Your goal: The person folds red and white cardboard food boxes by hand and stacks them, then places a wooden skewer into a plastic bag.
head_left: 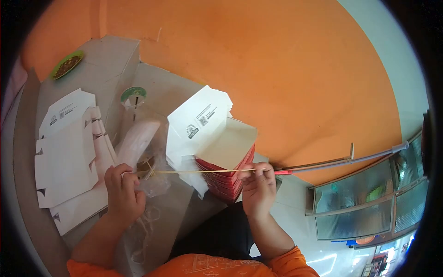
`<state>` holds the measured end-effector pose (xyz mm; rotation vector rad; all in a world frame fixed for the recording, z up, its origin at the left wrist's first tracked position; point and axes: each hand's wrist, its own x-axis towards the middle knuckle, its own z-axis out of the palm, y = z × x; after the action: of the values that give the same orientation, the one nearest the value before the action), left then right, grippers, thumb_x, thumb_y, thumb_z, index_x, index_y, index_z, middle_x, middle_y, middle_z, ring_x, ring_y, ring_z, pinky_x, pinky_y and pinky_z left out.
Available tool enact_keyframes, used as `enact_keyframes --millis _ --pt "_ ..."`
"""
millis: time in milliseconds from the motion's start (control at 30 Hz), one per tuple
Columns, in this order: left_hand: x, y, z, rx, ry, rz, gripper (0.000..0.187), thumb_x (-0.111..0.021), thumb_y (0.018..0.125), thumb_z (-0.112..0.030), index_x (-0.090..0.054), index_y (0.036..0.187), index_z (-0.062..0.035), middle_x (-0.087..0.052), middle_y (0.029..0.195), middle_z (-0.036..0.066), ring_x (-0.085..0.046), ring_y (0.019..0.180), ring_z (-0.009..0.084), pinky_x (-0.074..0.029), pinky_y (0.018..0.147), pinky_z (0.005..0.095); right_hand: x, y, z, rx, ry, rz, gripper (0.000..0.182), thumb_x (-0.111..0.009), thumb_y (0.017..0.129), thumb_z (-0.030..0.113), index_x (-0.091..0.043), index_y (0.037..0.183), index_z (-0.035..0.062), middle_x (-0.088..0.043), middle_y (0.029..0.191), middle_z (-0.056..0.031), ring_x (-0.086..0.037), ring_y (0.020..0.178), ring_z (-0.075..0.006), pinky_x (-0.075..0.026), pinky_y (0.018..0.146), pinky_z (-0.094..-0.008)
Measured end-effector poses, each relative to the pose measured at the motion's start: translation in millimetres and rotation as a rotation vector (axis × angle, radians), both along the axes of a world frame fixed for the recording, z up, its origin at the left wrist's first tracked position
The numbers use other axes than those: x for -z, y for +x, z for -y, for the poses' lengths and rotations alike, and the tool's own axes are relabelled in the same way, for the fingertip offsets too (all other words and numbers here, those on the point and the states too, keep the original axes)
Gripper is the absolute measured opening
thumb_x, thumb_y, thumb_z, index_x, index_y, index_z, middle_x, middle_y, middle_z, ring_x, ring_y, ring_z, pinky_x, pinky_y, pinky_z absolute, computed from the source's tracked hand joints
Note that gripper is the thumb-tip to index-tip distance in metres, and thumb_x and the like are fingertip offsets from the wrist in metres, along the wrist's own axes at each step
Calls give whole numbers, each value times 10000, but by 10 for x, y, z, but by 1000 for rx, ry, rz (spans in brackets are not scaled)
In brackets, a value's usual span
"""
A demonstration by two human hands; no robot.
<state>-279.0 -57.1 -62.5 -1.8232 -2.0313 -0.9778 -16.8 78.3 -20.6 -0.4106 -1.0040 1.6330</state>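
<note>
A thin yellow strand (207, 171) runs straight and level between my two hands; it looks like a stretched rubber band, though its kind is not certain. My right hand (259, 187) is closed, pinching its right end between thumb and fingers. On the other side my left hand (123, 191) has curled fingers beside a small pale tangle where the strand ends. A clear plastic bag (159, 184) lies crumpled behind that tangle. Just beyond the strand stands a stack of nested red and white paper food boxes (230, 143), the top one with its printed lid up.
Flattened white boxes (67, 161) lie at left. Behind are a plastic cup with a green top (134, 95) and a green dish of brown food (68, 65). An orange wall (258, 78) rises behind the ledge. A long-handled tool (341, 161) leans at right near glass-paned cabinets (355, 198).
</note>
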Motion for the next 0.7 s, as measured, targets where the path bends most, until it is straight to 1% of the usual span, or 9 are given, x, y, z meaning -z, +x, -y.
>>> enact_keyframes --millis 100,167,200,267,400,500,533,567,700 --pt "10 -12 10 -1 -21 46 324 -544 603 1 -428 899 -64 -415 1097 169 -388 1010 396 -295 954 566 195 -323 92 63 660 571 106 -424 953 23 -522 994 16 -619 1040 -173 -615 964 -260 -482 876 -382" --pt "-29 -16 6 32 -4 16 326 -553 603 -5 -436 900 -71 -419 1089 163 -401 1001 375 -299 949 557 269 -555 160 -18 804 679 144 -456 919 -18 -531 1039 7 -609 1084 -187 -603 1027 -290 -471 899 -370" --pt "-44 -16 10 17 -3 9 326 -553 603 -5 -436 900 -71 -419 1089 163 -401 1001 375 -299 949 557 320 -672 175 -28 811 667 144 -456 919 -18 -531 1039 7 -609 1084 -187 -603 1027 -290 -471 899 -370" --pt "-70 -15 -1 26 37 -24 329 -561 599 -13 -442 898 -77 -424 1092 151 -409 1012 355 -289 953 568 450 -850 180 -153 923 828 273 -503 871 -49 -528 1136 13 -576 1156 -197 -577 1077 -319 -460 919 -358" --pt "-89 -36 8 1 54 -64 331 -566 597 -18 -443 898 -79 -425 1100 146 -418 1010 342 -286 953 574 457 -977 237 -176 966 898 397 -563 814 -61 -527 1199 32 -546 1210 -190 -554 1098 -340 -466 905 -360" --pt "-59 -41 11 -7 61 -64 337 -570 595 -20 -446 902 -82 -428 1104 145 -424 1019 340 -272 967 574 326 -589 226 -126 1132 923 440 -637 757 -24 -550 1183 49 -537 1226 -176 -566 1050 -335 -473 858 -381" --pt "-52 -48 18 25 53 -40 333 -564 610 -21 -437 915 -63 -423 1113 173 -409 1031 375 -282 959 567 313 -384 220 -124 1168 942 437 -657 741 -17 -565 1163 49 -545 1216 -169 -574 1029 -329 -476 848 -379" --pt "-57 -53 27 59 45 -17 329 -558 626 -22 -428 927 -45 -418 1121 201 -395 1043 410 -293 950 559 325 -158 219 -122 1162 966 412 -665 734 -17 -585 1132 54 -558 1191 -161 -580 1011 -321 -479 841 -375" --pt "-284 -141 31 -12 149 -38 330 -602 666 -55 -428 946 -47 -439 1109 201 -414 1045 400 -330 907 514 474 819 250 -1 1046 1118 304 -675 734 -7 -635 1027 66 -600 1070 -143 -595 957 -308 -486 812 -372"
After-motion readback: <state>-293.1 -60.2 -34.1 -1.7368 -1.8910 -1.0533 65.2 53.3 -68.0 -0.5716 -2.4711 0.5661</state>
